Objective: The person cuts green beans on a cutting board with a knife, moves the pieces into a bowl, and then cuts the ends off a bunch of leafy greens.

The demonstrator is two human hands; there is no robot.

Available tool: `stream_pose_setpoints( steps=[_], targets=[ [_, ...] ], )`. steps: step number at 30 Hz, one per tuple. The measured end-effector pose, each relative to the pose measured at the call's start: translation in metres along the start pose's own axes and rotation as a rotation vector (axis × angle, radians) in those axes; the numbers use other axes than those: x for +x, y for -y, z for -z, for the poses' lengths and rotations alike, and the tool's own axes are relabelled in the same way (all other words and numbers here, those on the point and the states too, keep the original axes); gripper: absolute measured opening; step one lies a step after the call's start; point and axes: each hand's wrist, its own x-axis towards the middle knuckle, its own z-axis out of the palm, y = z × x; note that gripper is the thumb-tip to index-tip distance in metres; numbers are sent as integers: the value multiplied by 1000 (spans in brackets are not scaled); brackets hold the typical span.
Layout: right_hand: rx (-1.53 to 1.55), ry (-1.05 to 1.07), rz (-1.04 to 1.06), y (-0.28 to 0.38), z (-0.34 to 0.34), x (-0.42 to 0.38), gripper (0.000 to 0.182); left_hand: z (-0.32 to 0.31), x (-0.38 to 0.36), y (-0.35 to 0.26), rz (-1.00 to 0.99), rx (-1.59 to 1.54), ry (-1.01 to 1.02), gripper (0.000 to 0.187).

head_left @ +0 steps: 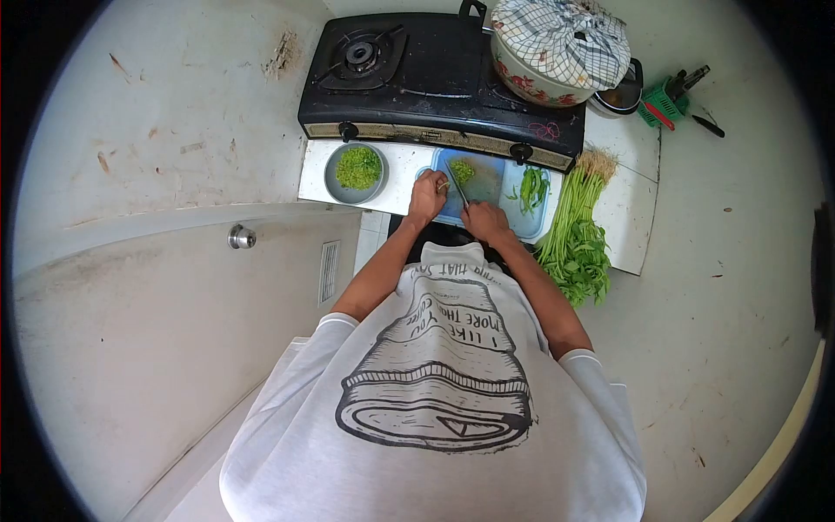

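My right hand [484,220] is closed round the handle of a knife [457,183], whose blade points away over a blue cutting board [494,160]. At the board's left edge my left hand [427,197] is closed on a small bunch of pale green stems [443,186], close beside the blade. Finely chopped greens [464,169] lie on the board just past the knife. On its right side rest several longer green pieces [531,188]. A grey bowl [330,184] on the left holds more chopped greens [358,167].
Behind the board stands a black two-burner gas stove [435,70]. A floral pot [544,87] wrapped in a checked cloth [565,39] sits on its right. A large bundle of leafy stalks [578,217] hangs over the counter's front edge. Knives stand in a green basket [657,103].
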Motion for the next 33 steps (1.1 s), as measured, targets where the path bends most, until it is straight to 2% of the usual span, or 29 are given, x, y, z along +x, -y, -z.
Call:
stream_pose_setpoints(
  steps=[8, 20, 33],
  targets=[
    [-8, -18, 75, -1, -11, 3, 38, 1, -1, -4, 18, -31, -16, 11],
    [11, -15, 73, 5, -11, 12, 42, -2, -3, 1, 8, -22, -41, 9],
    [-66, 65, 65, 5, -10, 16, 38, -6, -4, 7, 16, -1, -104, 7]
  ],
)
